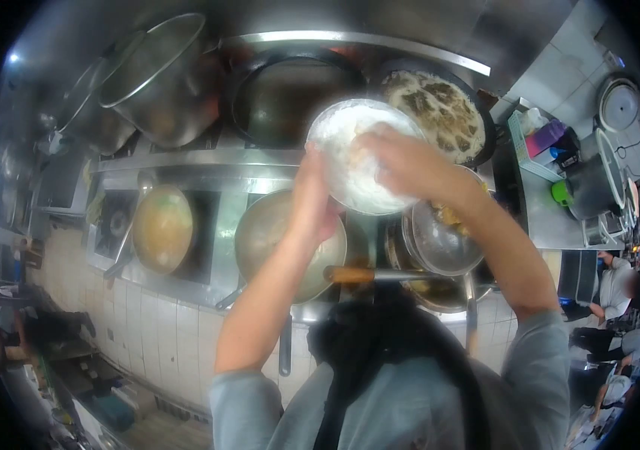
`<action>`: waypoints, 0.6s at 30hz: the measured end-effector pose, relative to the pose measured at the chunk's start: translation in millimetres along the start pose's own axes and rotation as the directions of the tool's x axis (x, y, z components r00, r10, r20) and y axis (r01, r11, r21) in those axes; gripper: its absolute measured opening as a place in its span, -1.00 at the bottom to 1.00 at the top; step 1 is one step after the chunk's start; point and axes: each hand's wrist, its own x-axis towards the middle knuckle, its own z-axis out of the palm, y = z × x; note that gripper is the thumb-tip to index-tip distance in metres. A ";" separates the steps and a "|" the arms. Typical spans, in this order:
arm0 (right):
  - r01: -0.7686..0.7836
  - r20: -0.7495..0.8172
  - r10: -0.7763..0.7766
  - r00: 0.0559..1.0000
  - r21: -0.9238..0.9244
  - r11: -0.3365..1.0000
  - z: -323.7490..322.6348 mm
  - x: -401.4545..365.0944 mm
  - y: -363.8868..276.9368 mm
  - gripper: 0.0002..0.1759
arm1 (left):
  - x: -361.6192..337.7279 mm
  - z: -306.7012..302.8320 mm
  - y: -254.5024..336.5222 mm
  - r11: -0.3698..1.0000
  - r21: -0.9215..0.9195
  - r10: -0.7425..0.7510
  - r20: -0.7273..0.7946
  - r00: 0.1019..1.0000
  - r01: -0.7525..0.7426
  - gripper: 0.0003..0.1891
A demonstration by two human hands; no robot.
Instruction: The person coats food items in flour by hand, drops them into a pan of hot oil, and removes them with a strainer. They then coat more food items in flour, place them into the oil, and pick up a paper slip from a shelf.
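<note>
My left hand grips the left rim of a round metal bowl, held up over the stove. White powder that looks like flour coats the inside of the bowl. Over the bowl's right half, my right hand reaches in with its fingers down at the powder. Motion smears those fingers, and a pale lump beside them is too blurred to name. Just behind the bowl, a wok of bubbling, foamy oil sits on a burner.
A dark wok and large steel pots stand along the back. Nearer are a pan of yellowish liquid, a steel wok, a strainer and a wooden handle. Several people are at the right edge.
</note>
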 end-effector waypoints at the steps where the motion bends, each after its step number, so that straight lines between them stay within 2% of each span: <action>1: 0.000 -0.001 0.000 1.000 -0.001 1.000 -2.6 0.2 0.0 -0.51 | 1.3 -1.5 -0.4 1.000 -0.006 0.023 0.015 1.000 -0.023 -0.28; 3: 0.013 0.104 -0.026 0.994 0.132 0.991 -9.2 2.0 0.0 -0.44 | 3.1 -7.0 -1.7 0.999 -0.013 0.046 0.024 0.999 -0.045 -0.29; 7: -0.026 0.048 0.018 0.999 0.177 0.984 -16.6 5.2 15.8 -0.35 | -2.8 -10.6 -0.3 0.997 -0.001 0.071 0.012 0.997 -0.071 -0.29; 9: -0.047 0.013 0.046 0.999 0.098 0.994 -7.8 5.7 20.3 -0.29 | -8.0 -7.2 3.7 0.997 -0.005 0.079 0.033 0.996 -0.079 -0.28; 11: -0.105 0.040 0.101 0.994 0.133 0.986 0.3 11.9 17.8 -0.29 | -10.4 -4.0 4.0 0.994 0.011 0.112 0.073 0.991 -0.113 -0.28; 13: -0.167 0.076 0.156 0.985 0.173 0.971 10.8 15.1 14.9 -0.28 | -8.0 -1.7 1.5 0.995 0.013 0.098 0.049 0.994 -0.099 -0.29; 15: -0.274 0.174 0.223 0.959 0.369 0.888 18.0 15.8 15.1 -0.32 | -6.2 -0.6 -1.1 0.996 0.019 0.088 0.030 0.996 -0.089 -0.30; 16: -0.273 0.171 0.224 0.959 0.369 0.889 18.8 15.4 16.1 -0.32 | -4.7 -0.9 -3.2 0.997 0.000 0.078 0.027 0.997 -0.079 -0.31; 18: -0.171 0.063 0.159 0.985 0.386 0.907 20.2 14.2 17.4 -0.43 | -3.8 -1.7 -4.7 0.998 -0.020 0.068 0.024 0.997 -0.067 -0.32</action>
